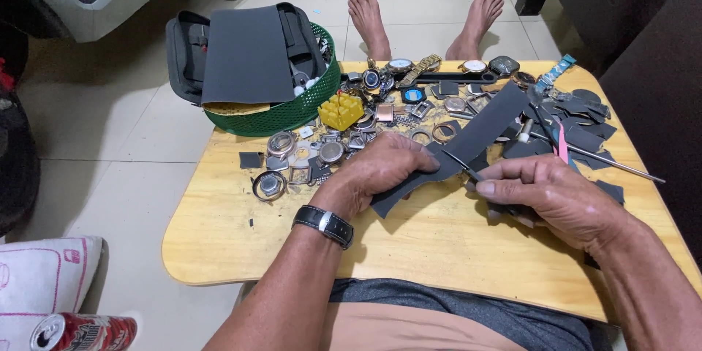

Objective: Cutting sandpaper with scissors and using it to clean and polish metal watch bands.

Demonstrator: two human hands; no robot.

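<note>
Two hands cutting a dark grey sandpaper strip over a low wooden table.

Nearest, the left hand (pixel 384 168), black-strapped watch on its wrist, pinches the long dark grey abrasive strip (pixel 468 139); the right hand (pixel 556 194) is closed around small scissors (pixel 468 172) biting into its edge. The strip is only partly cut. Beyond, many cut grey offcuts (pixel 585 121) and scattered watch cases (pixel 322 150) lie; farther, a green plastic basket (pixel 292 113) holds whole sheets.

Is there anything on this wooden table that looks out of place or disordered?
Yes. Many loose watch cases and parts lie scattered on the low wooden table, and dark grey sheet offcuts are strewn at its right side. A thin metal rod lies slanted among the offcuts.
</note>
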